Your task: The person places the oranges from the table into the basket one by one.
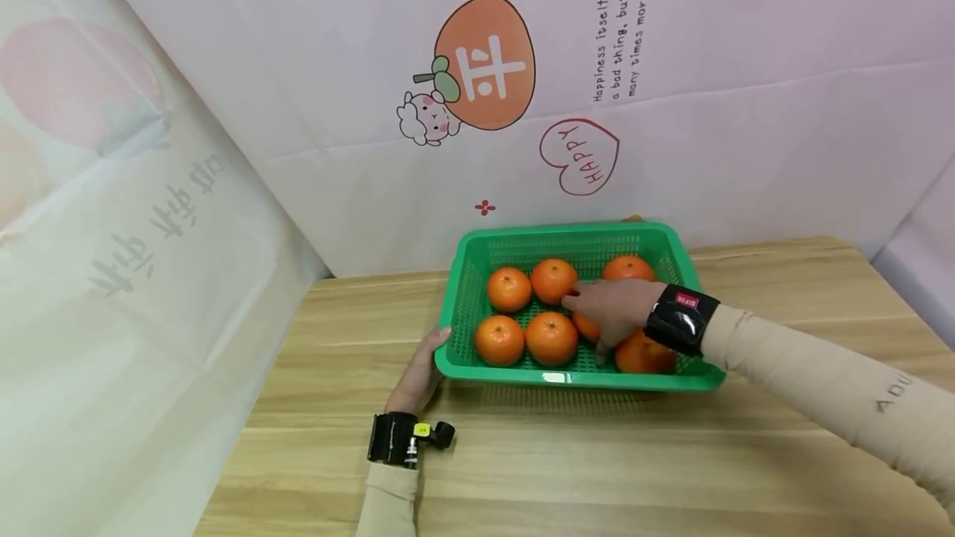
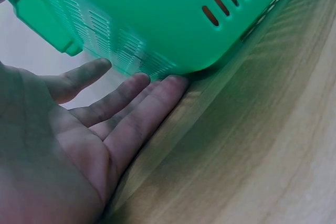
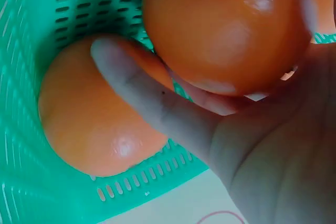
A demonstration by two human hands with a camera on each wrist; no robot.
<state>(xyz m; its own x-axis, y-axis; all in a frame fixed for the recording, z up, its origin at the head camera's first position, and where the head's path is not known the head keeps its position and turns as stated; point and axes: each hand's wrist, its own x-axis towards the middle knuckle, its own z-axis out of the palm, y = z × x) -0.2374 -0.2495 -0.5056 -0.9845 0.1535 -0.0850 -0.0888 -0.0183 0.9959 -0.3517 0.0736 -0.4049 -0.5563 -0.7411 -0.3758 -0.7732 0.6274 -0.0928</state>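
Note:
A green slotted basket on the table holds several oranges. My right hand reaches into its right half, fingers and thumb round an orange that is partly hidden beneath it. In the right wrist view the thumb lies across one orange, close beside a larger-looking orange with fingers behind it. My left hand is at the basket's left side, thumb at the rim. In the left wrist view its fingers stretch out nearly straight, tips at the basket's lower edge.
The wooden table runs in front of the basket and to both sides. A white printed cloth hangs right behind the basket, and another cloth borders the table on the left.

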